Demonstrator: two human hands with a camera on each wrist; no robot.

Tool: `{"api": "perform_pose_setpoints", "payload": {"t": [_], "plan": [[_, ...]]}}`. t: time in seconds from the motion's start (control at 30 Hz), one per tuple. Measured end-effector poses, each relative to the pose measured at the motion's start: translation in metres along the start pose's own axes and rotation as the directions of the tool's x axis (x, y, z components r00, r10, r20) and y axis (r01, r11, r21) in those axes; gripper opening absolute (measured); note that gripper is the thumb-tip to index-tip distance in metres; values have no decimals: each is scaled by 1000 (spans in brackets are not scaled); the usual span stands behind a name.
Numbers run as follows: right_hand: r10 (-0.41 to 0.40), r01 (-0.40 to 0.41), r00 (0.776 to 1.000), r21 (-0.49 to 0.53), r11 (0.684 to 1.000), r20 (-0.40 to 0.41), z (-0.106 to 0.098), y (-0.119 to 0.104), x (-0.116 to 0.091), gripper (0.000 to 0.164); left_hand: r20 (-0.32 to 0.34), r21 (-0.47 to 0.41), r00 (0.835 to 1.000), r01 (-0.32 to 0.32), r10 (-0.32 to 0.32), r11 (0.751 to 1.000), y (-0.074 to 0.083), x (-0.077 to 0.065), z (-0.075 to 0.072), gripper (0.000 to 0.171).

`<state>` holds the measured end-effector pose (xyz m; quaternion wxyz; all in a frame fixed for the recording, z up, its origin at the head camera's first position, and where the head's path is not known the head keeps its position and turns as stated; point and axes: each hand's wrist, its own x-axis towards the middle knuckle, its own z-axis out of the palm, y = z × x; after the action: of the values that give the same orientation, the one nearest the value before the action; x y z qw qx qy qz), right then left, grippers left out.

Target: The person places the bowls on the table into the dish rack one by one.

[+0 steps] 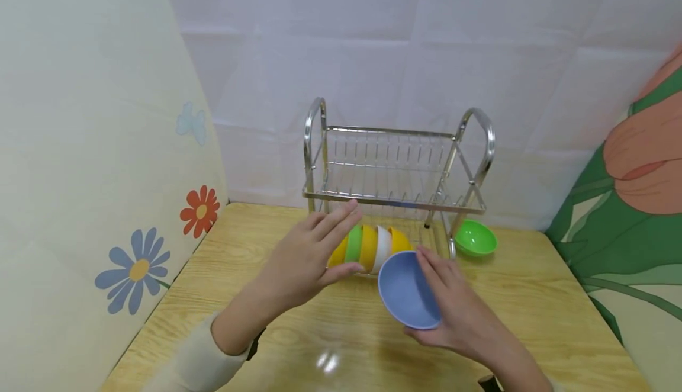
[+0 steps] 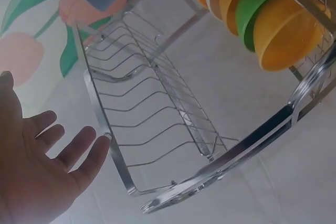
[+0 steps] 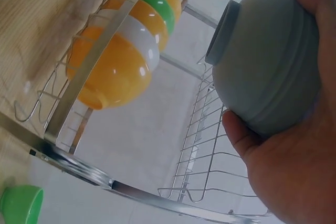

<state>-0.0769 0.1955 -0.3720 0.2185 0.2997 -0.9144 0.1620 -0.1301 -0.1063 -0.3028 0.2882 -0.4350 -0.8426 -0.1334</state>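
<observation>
A blue bowl (image 1: 407,291) is gripped by my right hand (image 1: 458,303), its inside facing me in the head view; the right wrist view shows the bowl's rounded outside and foot (image 3: 268,56). My left hand (image 1: 306,253) hovers before the rack with fingers extended, holding nothing. Behind both hands stands a two-tier metal dish rack (image 1: 394,202). On its lower tier several bowls stand on edge in a row: yellow bowls (image 3: 113,72), a green bowl (image 2: 257,6) and a white bowl (image 1: 382,248). The upper tier's wire slots hold no dishes.
A bright green bowl (image 1: 476,238) sits on the wooden table (image 1: 298,350) just right of the rack. White cloth (image 1: 373,54) hangs behind, and flower-printed panels (image 1: 639,202) stand at both sides.
</observation>
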Motion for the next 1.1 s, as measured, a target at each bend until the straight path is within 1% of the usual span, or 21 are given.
{"api": "perform_pose_setpoints", "payload": {"t": [0.17, 0.37, 0.63, 0.8, 0.87, 1.0, 1.1], "plan": [[0, 0, 1000, 12, 1000, 11, 2, -2, 3, 126, 49, -50, 998, 46, -44, 998, 7, -9, 10, 79], [3, -3, 1000, 19, 1000, 7, 4, -5, 7, 126, 77, -102, 994, 84, -76, 991, 12, -18, 24, 82], [3, -3, 1000, 30, 1000, 23, 7, -8, 11, 126, 122, -199, 985, 141, -119, 970, 19, -28, 39, 84], [22, -24, 998, 38, 999, 53, 8, -9, 13, 125, 136, -222, 983, 152, -123, 963, 21, -32, 47, 82], [23, -25, 998, 38, 999, 59, 9, -10, 13, 125, 134, -234, 984, 145, -116, 961, 22, -33, 50, 82], [3, -4, 999, 31, 1000, 48, 12, -11, 15, 124, 146, -249, 984, 136, -102, 959, 25, -35, 57, 81], [-15, 14, 999, 32, 999, 33, 15, -12, 16, 124, 164, -253, 981, 144, -104, 957, 27, -37, 62, 82]]}}
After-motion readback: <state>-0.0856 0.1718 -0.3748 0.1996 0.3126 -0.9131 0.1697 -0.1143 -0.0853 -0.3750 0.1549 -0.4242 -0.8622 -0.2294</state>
